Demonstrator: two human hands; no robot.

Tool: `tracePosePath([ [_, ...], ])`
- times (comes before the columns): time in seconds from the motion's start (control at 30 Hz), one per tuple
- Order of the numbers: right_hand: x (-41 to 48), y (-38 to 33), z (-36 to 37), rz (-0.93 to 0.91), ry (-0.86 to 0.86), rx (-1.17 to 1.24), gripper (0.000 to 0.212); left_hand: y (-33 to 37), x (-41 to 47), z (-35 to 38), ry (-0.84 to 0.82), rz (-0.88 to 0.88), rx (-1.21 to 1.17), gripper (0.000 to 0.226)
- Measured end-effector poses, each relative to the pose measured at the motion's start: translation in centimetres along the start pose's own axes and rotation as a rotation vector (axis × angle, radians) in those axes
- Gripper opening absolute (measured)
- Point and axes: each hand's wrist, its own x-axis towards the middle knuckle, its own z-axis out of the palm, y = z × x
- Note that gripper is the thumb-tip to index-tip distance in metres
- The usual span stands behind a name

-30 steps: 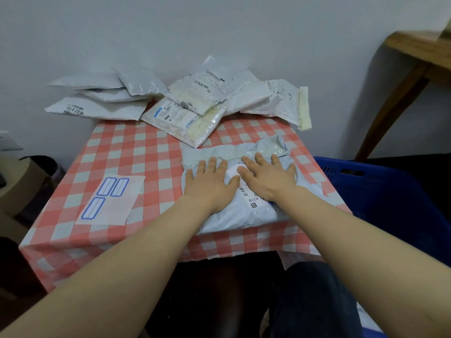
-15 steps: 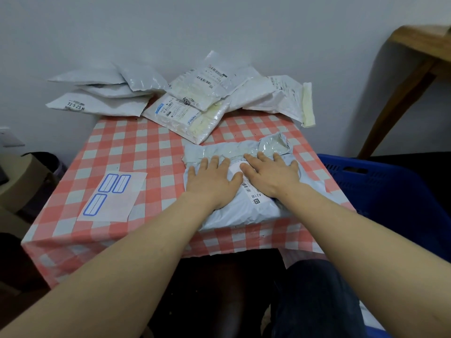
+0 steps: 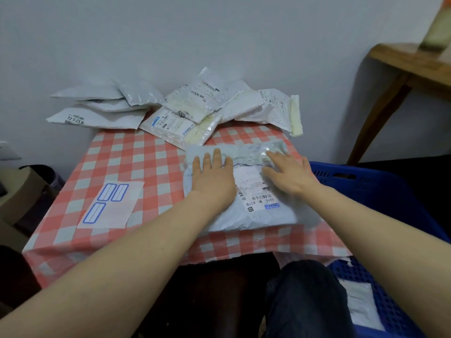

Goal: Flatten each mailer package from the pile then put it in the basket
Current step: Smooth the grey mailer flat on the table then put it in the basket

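A pale grey mailer package (image 3: 258,211) with a white shipping label lies on the red-and-white checked table (image 3: 136,162), near its front right corner. My left hand (image 3: 213,179) presses flat on the mailer's left half, fingers straight. My right hand (image 3: 288,174) presses flat on its right half, fingers reaching the crumpled folded flap at the far edge. A pile of several white and grey mailers (image 3: 185,111) sits along the table's back edge against the wall. The blue plastic basket (image 3: 366,189) stands to the right of the table, with a white mailer (image 3: 361,303) inside it.
A white sheet with blue-outlined boxes (image 3: 109,206) lies on the table's left part. A wooden table leg and top (image 3: 395,76) stand at the right by the wall. Cardboard boxes (image 3: 14,191) sit on the floor at the left. My dark-trousered knee (image 3: 305,296) is below the table's front edge.
Both hands have slid apart and away from me over the mailer, uncovering the label between them. The right hand has moved up onto the folded flap.
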Motion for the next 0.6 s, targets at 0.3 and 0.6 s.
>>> tracePosePath([
  [0.3, -1.7, 0.3, 2.8, 0.034, -0.122, -0.085, 0.056, 1.9, -0.9, 1.9, -0.140, -0.052, -0.162, 0.068],
  [0.6, -1.5, 0.5, 3.3, 0.025, -0.096, -0.099, 0.056, 2.1, -0.8, 2.3, -0.126, -0.058, -0.158, 0.068],
])
